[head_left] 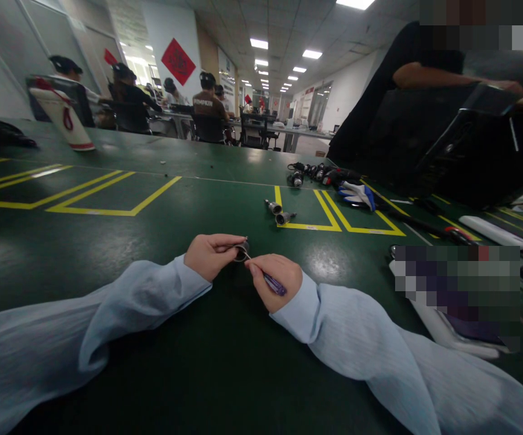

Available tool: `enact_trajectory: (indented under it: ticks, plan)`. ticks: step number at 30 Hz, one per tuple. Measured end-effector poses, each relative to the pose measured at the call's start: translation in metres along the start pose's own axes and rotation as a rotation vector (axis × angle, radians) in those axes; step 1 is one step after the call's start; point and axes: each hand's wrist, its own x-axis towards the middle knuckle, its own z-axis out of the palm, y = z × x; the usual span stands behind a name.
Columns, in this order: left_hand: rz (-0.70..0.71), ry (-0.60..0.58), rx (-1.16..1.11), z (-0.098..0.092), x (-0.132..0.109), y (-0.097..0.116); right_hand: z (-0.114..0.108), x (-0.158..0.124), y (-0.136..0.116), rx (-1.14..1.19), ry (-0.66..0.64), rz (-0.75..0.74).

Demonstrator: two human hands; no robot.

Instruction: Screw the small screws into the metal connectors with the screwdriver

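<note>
My left hand [210, 256] pinches a small round metal part [242, 250], cup-shaped with its opening turned toward me. My right hand [278, 277] is closed round a screwdriver [274, 284] with a purple translucent handle. The screwdriver's thin shaft reaches the opening of the metal part; its tip is too small to make out. Beyond my hands, two similar cup-shaped metal parts with narrow stems, a rear one [272, 207] and a front one [284, 218], lie beside each other on the green tabletop [216, 208].
Several dark metal parts [296, 178] and a blue-and-white glove [356, 195] lie at the back right. Yellow tape [309, 228] marks rectangles. A white paper cup [62, 118] stands far left. A person [406, 78] handles a black bag [452, 133] on the right.
</note>
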Motion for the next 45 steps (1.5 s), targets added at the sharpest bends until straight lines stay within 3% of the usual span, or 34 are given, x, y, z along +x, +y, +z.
enact_trajectory:
  ticks: [12,23,36,45]
  plan:
    - [-0.046,-0.039,0.007,-0.002,0.001,0.002,-0.001,0.0,0.0,0.048,-0.006,0.029]
    - [-0.177,-0.029,-0.046,-0.002,0.0,0.009,0.004,-0.001,0.004,0.084,0.036,0.067]
    - [-0.147,-0.01,-0.059,-0.001,0.0,0.009,0.002,0.0,0.003,0.052,0.021,0.049]
    - [-0.053,-0.001,0.016,0.002,-0.001,0.01,0.002,0.001,-0.001,-0.022,-0.007,-0.007]
